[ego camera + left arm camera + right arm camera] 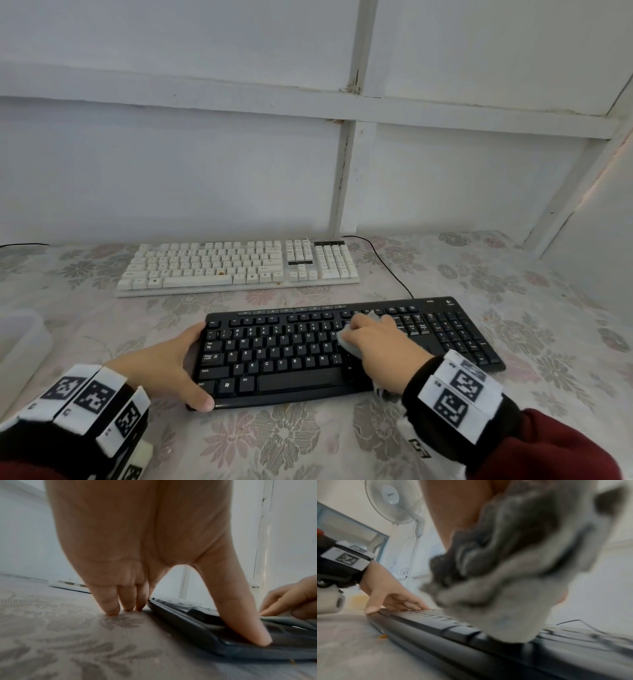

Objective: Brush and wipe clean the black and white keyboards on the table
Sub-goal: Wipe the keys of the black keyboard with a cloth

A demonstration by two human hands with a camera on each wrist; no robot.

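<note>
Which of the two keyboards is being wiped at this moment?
The black keyboard, the nearer one. The right hand presses a grey cloth on its keys while the left hand steadies its left end. The white keyboard behind lies untouched.

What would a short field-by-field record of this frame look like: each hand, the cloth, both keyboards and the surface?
left hand: braces the left end of the black keyboard, thumb on its front corner, fingers on the tablecloth along its left edge
right hand: grips a grey cloth, pressing it on the keys right of centre
white keyboard: behind the black one, untouched, a few brownish specks on it
cable: black, runs between the two keyboards
surface: floral tablecloth
</note>
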